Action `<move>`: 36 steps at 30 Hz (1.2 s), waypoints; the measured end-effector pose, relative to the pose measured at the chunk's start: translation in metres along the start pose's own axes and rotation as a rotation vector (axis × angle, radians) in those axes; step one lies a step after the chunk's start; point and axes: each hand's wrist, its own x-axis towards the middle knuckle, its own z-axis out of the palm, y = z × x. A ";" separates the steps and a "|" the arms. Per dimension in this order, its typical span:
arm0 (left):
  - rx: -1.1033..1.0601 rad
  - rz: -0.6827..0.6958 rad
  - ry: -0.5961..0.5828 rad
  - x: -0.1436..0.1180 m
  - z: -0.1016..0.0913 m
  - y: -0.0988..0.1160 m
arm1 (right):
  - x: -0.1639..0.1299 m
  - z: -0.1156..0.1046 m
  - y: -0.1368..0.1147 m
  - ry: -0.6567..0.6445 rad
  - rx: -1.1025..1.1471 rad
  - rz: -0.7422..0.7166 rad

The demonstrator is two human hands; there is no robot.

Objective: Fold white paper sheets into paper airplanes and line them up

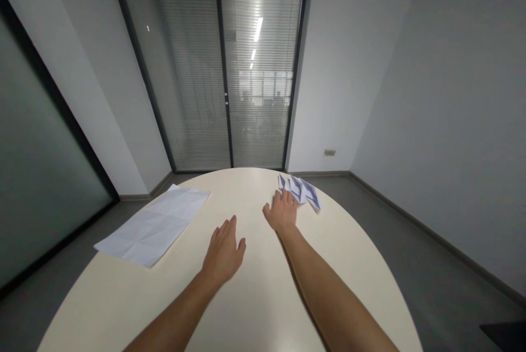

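Observation:
My left hand (224, 253) is over the middle of the round table with its fingers stretched out and thumb apart, holding nothing. Farther forward and to the right, my right hand (282, 211) reaches palm down, fingers spread, its fingertips at the near side of a folded white paper piece (309, 193). Whether the fingertips touch the paper I cannot tell. The folded paper has several pointed, creased parts and lies near the far right edge. On the left side lies a white paper sheet (158, 226), unfolded, with crease lines across it.
The pale round table (255, 308) has a curved edge on all visible sides. Behind it stands a glazed door (226, 67) with blinds. A frosted glass panel (36, 166) is at the left, and a dark object (503, 335) shows at the lower right corner.

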 end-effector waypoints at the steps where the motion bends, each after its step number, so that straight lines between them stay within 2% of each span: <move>1: -0.008 0.000 0.008 0.000 0.001 -0.001 | -0.001 -0.003 -0.002 0.006 0.016 -0.082; 5: -0.041 0.001 0.079 0.003 0.002 -0.003 | -0.009 -0.009 -0.009 -0.052 0.153 -0.342; 10: 0.109 -0.001 0.216 0.010 -0.012 -0.011 | -0.016 0.000 -0.010 -0.269 0.285 -0.413; 14: 0.322 -0.240 0.298 0.018 -0.028 -0.038 | -0.014 0.003 -0.004 -0.301 0.299 -0.412; 17: 0.368 -0.432 0.195 0.021 -0.028 -0.057 | -0.013 0.003 -0.002 -0.300 0.303 -0.412; 19: 0.348 -0.479 0.102 0.020 -0.027 -0.059 | -0.014 0.002 -0.002 -0.301 0.305 -0.405; 21: 0.343 -0.417 0.078 0.017 -0.028 -0.049 | -0.014 0.001 -0.003 -0.304 0.314 -0.397; 24: 0.321 -0.240 0.077 0.006 -0.034 -0.018 | -0.014 -0.004 -0.006 -0.286 0.352 -0.381; 28: 0.213 -0.044 0.044 -0.013 -0.040 0.026 | -0.012 -0.017 -0.014 -0.146 0.409 -0.354; 31: 0.142 0.053 -0.002 -0.025 -0.043 0.049 | -0.012 -0.024 -0.023 -0.100 0.405 -0.391; 34: 0.128 0.128 -0.051 -0.028 -0.048 0.061 | -0.018 -0.024 -0.031 -0.174 0.361 -0.459; 36: 0.114 0.141 -0.098 -0.025 -0.053 0.063 | -0.023 -0.020 -0.034 -0.304 0.308 -0.493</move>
